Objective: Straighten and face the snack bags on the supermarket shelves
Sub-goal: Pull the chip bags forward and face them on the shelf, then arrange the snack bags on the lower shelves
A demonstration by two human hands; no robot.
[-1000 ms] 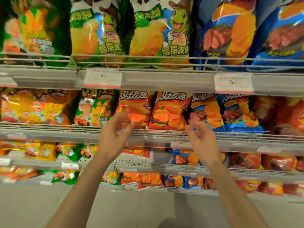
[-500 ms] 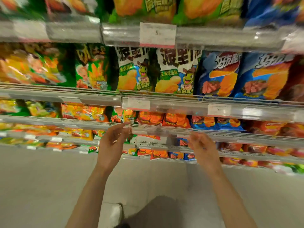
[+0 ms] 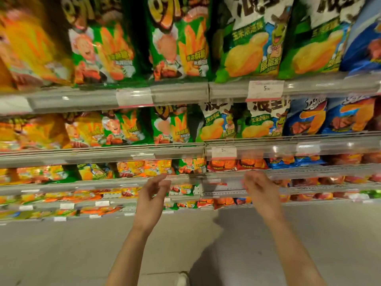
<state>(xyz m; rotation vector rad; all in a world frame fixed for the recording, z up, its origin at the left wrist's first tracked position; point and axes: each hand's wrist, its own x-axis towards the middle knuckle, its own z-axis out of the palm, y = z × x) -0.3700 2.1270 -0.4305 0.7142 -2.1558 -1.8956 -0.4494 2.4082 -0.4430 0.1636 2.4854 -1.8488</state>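
Both hands are raised in front of the shelving and hold nothing. The left hand (image 3: 151,200) has loosely curled fingers, thumb apart; the right hand (image 3: 260,191) is blurred, its fingers relaxed and slightly bent. A second ago they were at the red-orange chip bags (image 3: 237,164); now they hang just off the rail of that shelf (image 3: 309,171), touching no bag, and the view has lifted to take in higher rows. I judge that row done and the person looking for the next untidy spot. Above, the green fries bags (image 3: 171,125) and green-and-white corn chip bags (image 3: 266,120) stand upright, fronts forward, with blue chip bags (image 3: 348,115) to their right
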